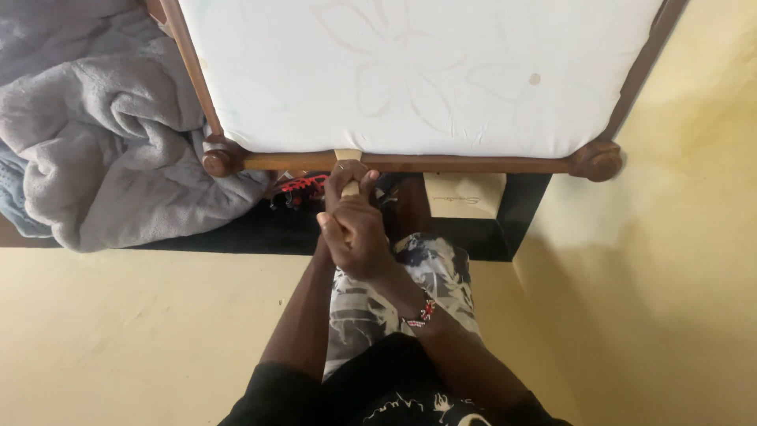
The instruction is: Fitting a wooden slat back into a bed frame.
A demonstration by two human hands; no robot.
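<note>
Both hands are clasped together around a pale stick [350, 188] just in front of the body. The right hand [359, 233] lies on top, its fingers wrapped over and closed on the stick; a beaded wristband [419, 312] sits on that wrist. The left hand [330, 211] is mostly hidden beneath the right, only its edge and forearm showing, and it appears closed on the same stick, though its grip is not fully in view.

The stick points away from the hands toward the bed frame [441, 163], a dark wooden rail just beyond the fingertips. Its far end meets the rail where a small pale block [348, 154] sits against the wood. Above the rail lies a white mattress [418, 71] with a faint flower pattern.

Left of the hands, a grey blanket [102, 134] is heaped against the frame's rounded corner post [217, 158]. Right of the hands, well apart, is the other corner post [597, 160]. Just past the hands, under the rail, something red [303, 186] shows in the dark gap. Below the hands are patterned shorts [394, 300], and the yellow floor [142, 331] spreads to either side.
</note>
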